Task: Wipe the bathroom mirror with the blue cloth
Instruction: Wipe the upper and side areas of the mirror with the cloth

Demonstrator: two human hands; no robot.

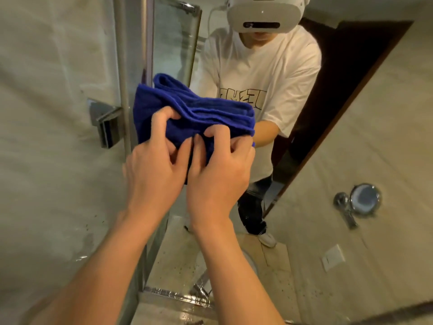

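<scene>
Head view shows you facing the large bathroom mirror (234, 66), and the folded, deep-blue terry cloth (187, 111) sits bunched in front of the glass, roughly at the middle of it. Your left hand (154, 160) grips the cloth's lower left part, with the fingers curled into the fabric and the thumb over the top fold. Your right hand (220, 170) sits just beside the left one, touching it, and its fingers are also curled, pinching the cloth's lower right edge. Whether the cloth actually presses on the glass you cannot tell from here.

In the mirror, above and to the right of the cloth, you see your own reflection: a white headset (264, 15), a white short-sleeved T-shirt (264, 73) with printed lettering, dark trousers and pale shoes on the floor. Behind the reflection a dark brown wooden door frame (339, 118) slants down to the right.

Left of the cloth stands a glass shower door with a chrome frame (150, 43) and a chrome hinge bracket (105, 120) fixed to the pale, marbled wall (46, 113). Right of the cloth, lower down, a round chrome-rimmed shaving mirror on an arm (363, 200) hangs on the beige wall, with a white wall switch (332, 256) below it. Below your hands the pale stone surface (178, 266) looks speckled and wet.
</scene>
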